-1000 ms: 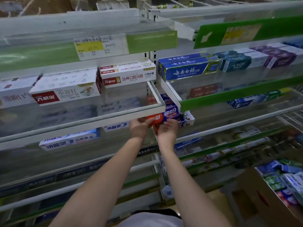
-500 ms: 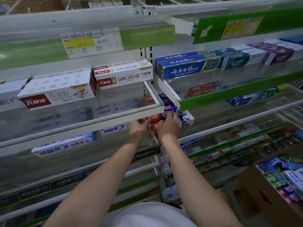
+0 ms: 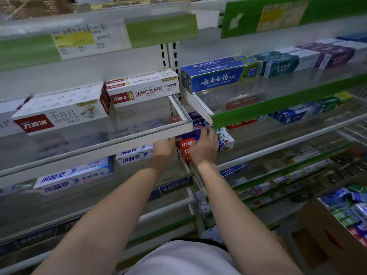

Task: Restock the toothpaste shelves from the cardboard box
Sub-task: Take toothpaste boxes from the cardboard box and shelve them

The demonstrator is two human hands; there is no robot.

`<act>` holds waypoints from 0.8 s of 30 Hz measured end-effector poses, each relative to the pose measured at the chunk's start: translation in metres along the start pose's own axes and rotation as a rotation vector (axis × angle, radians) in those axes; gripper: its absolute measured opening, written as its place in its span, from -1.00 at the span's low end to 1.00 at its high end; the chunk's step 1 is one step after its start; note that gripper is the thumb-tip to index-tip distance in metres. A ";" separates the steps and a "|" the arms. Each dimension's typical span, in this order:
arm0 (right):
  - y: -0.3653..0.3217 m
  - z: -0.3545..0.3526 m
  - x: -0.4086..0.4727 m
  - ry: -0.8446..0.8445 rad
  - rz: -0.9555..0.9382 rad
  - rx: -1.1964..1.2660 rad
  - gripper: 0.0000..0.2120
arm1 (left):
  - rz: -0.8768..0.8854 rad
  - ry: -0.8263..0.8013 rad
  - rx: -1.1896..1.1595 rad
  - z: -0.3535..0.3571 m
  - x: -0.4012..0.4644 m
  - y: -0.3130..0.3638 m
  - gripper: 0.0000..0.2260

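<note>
Toothpaste aisle, glass-fronted shelves (image 3: 139,142)

Right hand (image 3: 204,148) grips stacked red toothpaste boxes (image 3: 184,147); left hand (image 3: 163,146) beside it, grip hidden under the shelf rail; cardboard box (image 3: 325,235) lower right.

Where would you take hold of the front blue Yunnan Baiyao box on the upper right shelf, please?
The blue box lies lengthwise along the shelf front, another like it close behind and the divider at its left end. I would probably pinch top and front faces near the middle, coming from the front and above: those long faces are exposed, the ends crowded.
</note>
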State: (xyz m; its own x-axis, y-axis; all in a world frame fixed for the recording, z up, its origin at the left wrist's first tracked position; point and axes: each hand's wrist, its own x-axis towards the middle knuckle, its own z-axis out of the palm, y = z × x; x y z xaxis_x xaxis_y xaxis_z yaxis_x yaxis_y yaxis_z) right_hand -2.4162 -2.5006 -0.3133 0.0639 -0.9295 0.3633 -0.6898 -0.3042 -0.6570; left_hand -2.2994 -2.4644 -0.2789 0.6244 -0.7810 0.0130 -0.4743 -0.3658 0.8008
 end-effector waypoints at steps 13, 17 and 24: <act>0.003 -0.008 -0.020 -0.286 0.006 -0.284 -0.36 | 0.100 0.045 0.011 0.017 -0.026 0.008 -0.90; 0.013 -0.008 -0.033 -0.208 0.064 -0.185 -0.55 | 0.280 0.096 0.109 0.025 -0.040 -0.006 -0.89; 0.009 -0.007 -0.021 -0.184 -0.045 -0.197 -0.55 | 0.529 0.056 0.342 0.023 -0.056 -0.014 -0.69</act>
State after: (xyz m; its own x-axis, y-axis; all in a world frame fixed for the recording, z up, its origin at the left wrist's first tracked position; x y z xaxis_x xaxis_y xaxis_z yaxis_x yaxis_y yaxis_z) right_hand -2.4290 -2.4825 -0.3223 0.2151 -0.9437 0.2513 -0.8089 -0.3163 -0.4956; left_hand -2.3423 -2.4270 -0.3042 0.2786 -0.8763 0.3932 -0.8933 -0.0860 0.4412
